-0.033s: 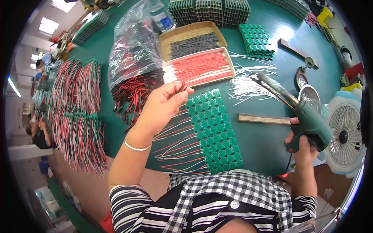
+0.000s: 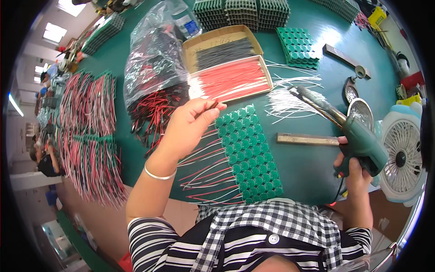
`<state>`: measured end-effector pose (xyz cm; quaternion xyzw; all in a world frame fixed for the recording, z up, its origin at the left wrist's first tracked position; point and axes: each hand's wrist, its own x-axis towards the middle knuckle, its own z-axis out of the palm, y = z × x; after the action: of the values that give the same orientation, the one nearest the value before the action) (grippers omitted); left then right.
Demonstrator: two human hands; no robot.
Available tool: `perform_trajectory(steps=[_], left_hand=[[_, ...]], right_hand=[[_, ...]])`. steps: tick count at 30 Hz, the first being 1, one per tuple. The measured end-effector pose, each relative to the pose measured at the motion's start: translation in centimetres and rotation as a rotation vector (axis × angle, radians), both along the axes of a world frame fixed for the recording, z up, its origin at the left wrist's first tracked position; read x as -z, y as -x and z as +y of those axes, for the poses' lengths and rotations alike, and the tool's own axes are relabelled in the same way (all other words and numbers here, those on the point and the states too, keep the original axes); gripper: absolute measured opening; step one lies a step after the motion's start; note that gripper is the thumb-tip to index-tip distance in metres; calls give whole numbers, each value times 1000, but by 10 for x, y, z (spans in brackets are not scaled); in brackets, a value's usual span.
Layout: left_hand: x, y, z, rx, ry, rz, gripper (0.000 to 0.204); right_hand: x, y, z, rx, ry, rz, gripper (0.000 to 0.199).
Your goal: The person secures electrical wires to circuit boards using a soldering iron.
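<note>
My left hand point(image 2: 188, 124) is raised over the far left corner of a green circuit board panel point(image 2: 251, 158), its thumb and fingers pinched on a thin dark wire that mostly hides behind them. Red and white wires point(image 2: 210, 174) stick out leftward from the panel's left edge. On the right, my right hand point(image 2: 355, 177) grips a green soldering gun point(image 2: 367, 147) by its handle. The gun's long metal barrel points far left, over loose white wires point(image 2: 294, 104). Just left of the gun, a metal bar point(image 2: 308, 138) lies on the table.
Beyond the panel, cardboard boxes hold red wires point(image 2: 233, 79) and black wires point(image 2: 226, 53). A plastic bag point(image 2: 156, 54) of red and black wires stands left of them. Wired boards point(image 2: 88, 140) line the left edge. A fan point(image 2: 401, 158) and round metal dish point(image 2: 361, 113) are right.
My left fingers have shifted slightly on the wire. The right hand's fingers have moved a little on the soldering gun's handle. The table things look shifted slightly left in the picture.
</note>
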<state>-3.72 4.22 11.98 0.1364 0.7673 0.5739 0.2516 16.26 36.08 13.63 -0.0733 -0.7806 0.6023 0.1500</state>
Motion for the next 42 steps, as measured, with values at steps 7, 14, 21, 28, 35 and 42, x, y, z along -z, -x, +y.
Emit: perform_trajectory(steps=[7, 14, 21, 28, 35, 42], left_hand=[[2, -7, 7, 207, 330, 720, 26], [6, -16, -15, 81, 403, 739, 18], [-7, -26, -34, 207, 584, 779, 27], [-22, -28, -42, 173, 713, 993, 28], [-5, -47, -14, 115, 576, 719, 29], [17, -51, -15, 203, 509, 775, 25]], right_hand=[[-44, 15, 32, -174, -836, -157, 46], [-17, 13, -2, -156, 39, -469, 61], [-9, 8, -26, -50, 118, -329, 60], [-9, -5, -31, -68, 151, -319, 54], [-9, 7, -54, -116, 308, -302, 49], [1, 6, -61, -94, 340, -307, 47]])
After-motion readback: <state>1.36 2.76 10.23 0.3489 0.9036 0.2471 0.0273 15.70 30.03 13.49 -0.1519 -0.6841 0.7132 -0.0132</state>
